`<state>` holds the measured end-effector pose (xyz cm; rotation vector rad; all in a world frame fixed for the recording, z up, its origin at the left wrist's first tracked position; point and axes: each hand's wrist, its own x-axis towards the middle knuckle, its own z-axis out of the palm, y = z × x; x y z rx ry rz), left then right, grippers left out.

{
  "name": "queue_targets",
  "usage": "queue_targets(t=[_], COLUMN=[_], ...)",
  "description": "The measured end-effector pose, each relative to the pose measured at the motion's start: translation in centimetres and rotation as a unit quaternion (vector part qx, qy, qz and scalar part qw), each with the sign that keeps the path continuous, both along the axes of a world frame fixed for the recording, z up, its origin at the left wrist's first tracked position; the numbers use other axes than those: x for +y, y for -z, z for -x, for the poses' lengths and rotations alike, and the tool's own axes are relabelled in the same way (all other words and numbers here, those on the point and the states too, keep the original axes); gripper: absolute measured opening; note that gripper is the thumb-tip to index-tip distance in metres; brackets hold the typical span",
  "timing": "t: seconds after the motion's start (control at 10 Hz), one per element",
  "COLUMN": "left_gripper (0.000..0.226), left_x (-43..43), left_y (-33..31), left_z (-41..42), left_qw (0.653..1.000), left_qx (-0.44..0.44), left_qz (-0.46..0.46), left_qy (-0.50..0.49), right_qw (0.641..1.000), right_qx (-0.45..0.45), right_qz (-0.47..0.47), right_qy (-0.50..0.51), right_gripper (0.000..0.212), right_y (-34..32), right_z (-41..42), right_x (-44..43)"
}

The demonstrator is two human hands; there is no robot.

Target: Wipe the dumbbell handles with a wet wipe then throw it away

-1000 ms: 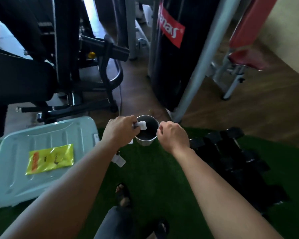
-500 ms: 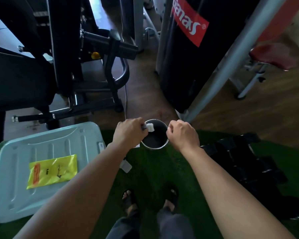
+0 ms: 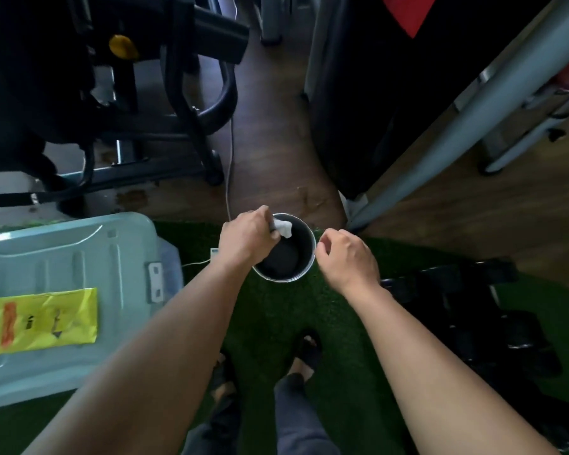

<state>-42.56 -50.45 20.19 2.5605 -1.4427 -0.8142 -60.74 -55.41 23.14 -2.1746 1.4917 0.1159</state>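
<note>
A small round metal bin (image 3: 304,272) with a dark liner stands on the green turf in front of me. My left hand (image 3: 247,239) is over its left rim and pinches a crumpled white wet wipe (image 3: 284,226) above the opening. Just right of the bin's rim hovers my right hand (image 3: 347,259), fingers loosely curled and holding nothing. Black dumbbells (image 3: 467,300) lie in a dark row on the turf to the right; their handles are hard to make out.
A pale blue plastic lid (image 3: 63,257) lies at left with a yellow wipe packet (image 3: 45,320) on it. Behind the bin stand a black punching bag (image 3: 375,93), a grey slanted post (image 3: 473,106) and black gym machines (image 3: 79,93). My sandalled feet (image 3: 306,353) are below.
The view has tilted down and moved closer to the bin. My left hand has carried the wipe further over the opening; my right hand has come slightly off the rim.
</note>
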Motion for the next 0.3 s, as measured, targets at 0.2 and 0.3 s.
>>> queue_targets(t=[0.2,0.3], left_gripper=[0.039,0.029], left_x=[-0.2,2.4], left_y=[2.4,3.4], left_z=[0.9,1.6], left_qw=[0.996,0.992], left_qx=[0.049,0.068], left_qz=[-0.07,-0.108], left_qy=[-0.017,-0.001], right_qw=[0.998,0.995], right_qx=[-0.035,-0.069], right_qz=[-0.048,-0.07], right_qy=[0.002,0.021], right_gripper=[0.018,0.018], right_y=[1.8,1.6], right_z=[0.2,1.2], right_x=[-1.1,0.8])
